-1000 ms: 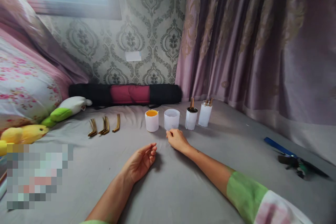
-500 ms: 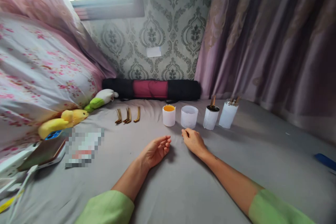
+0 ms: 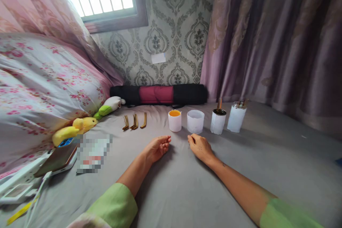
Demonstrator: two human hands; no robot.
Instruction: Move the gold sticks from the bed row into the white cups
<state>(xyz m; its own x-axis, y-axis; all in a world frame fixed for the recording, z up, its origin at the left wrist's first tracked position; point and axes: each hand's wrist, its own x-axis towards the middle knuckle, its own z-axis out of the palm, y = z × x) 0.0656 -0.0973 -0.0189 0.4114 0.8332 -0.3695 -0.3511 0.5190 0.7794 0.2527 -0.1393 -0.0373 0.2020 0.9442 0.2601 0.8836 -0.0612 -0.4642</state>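
My left hand (image 3: 157, 146) lies on the grey bedsheet (image 3: 171, 185), fingers loosely curled and apart, holding nothing. My right hand (image 3: 200, 146) rests palm down beside it, fingers bent on the sheet, also holding nothing. Just beyond them stand a white cup with an orange inside (image 3: 175, 120), a translucent white cup (image 3: 195, 121), a dark-rimmed cup with a stick in it (image 3: 218, 120) and a clear jar with sticks (image 3: 236, 117). Several curved golden pieces (image 3: 134, 122) lie to the left of the cups.
A floral pillow (image 3: 45, 89) fills the left. Yellow (image 3: 73, 130) and green-white (image 3: 109, 105) soft toys lie by it. A phone (image 3: 57, 155) and white items sit at the near left. A black and red roll (image 3: 159, 94) lies along the wall. Purple curtains (image 3: 280, 42) hang at right.
The view has swung left, so the blue tool at the right is gone and the pillow and phone show. Both hands stay resting on the sheet in much the same pose.
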